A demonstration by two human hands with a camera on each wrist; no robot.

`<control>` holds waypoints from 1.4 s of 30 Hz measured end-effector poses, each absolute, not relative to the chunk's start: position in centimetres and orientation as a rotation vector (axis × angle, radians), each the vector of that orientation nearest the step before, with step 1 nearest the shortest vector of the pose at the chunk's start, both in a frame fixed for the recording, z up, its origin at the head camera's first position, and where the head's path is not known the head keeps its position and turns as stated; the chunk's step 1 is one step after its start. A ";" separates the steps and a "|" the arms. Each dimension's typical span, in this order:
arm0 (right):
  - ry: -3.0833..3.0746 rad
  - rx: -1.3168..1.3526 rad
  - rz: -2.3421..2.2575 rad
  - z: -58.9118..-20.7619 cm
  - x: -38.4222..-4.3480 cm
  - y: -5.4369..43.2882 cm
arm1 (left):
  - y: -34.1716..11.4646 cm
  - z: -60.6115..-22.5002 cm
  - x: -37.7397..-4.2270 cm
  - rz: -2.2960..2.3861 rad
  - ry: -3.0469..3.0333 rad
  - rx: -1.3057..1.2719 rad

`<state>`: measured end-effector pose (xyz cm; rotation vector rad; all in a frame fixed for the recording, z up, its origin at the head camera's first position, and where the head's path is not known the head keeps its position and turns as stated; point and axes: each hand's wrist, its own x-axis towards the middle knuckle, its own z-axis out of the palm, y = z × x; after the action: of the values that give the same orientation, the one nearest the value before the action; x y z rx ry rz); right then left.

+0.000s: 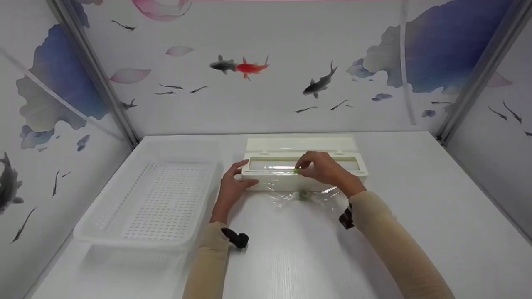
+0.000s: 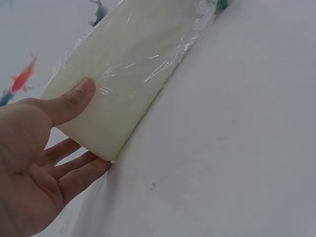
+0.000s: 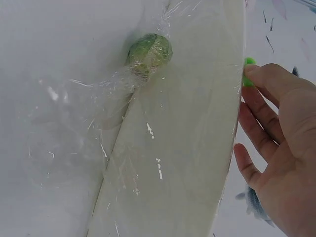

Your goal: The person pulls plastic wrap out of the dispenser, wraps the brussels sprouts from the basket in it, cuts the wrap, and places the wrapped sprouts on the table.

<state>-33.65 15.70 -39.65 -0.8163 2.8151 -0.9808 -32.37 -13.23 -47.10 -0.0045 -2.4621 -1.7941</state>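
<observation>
A cream cling film dispenser box (image 1: 270,183) lies crosswise on the table, its lid (image 1: 301,144) tipped back. My left hand (image 1: 232,187) grips the box's left end, with the thumb (image 2: 81,98) on the front face. At the top front edge my right hand (image 1: 322,168) pinches a small green slider (image 3: 249,71) between thumb and forefinger. Clear cling film (image 1: 282,197) drapes down the front of the box onto the table. A round green vegetable, like a Brussels sprout (image 3: 149,53), sits wrapped in that film, near the box's lower front edge.
To the left stands a white perforated plastic basket (image 1: 93,224), close to my left forearm. White panels (image 1: 282,33) painted with fish and petals surround the white table (image 1: 282,257) at the back and sides.
</observation>
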 end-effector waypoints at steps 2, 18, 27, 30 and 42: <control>2.801 -0.817 -0.975 -39.6 -33.7 16.0 | -13.1 -47.2 -32.4 -1.786 -2.470 -0.004; 2.782 -0.843 -0.921 -39.1 -33.5 18.0 | -12.6 -47.2 -32.5 -1.797 -2.473 -0.005; 2.804 -0.841 -0.904 -39.0 -33.4 19.7 | -12.9 -47.1 -32.6 -1.808 -2.452 -0.025; 2.806 -0.826 -0.882 -38.9 -33.3 20.6 | -13.0 -47.0 -32.6 -1.808 -2.460 -0.016; 2.812 -0.817 -0.850 -38.9 -33.3 23.3 | -13.3 -47.1 -32.4 -1.813 -2.471 0.013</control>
<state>-33.32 23.31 -38.94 -0.8172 2.8125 -0.8501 -32.42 -13.29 -47.11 0.0130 -2.4706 -1.8126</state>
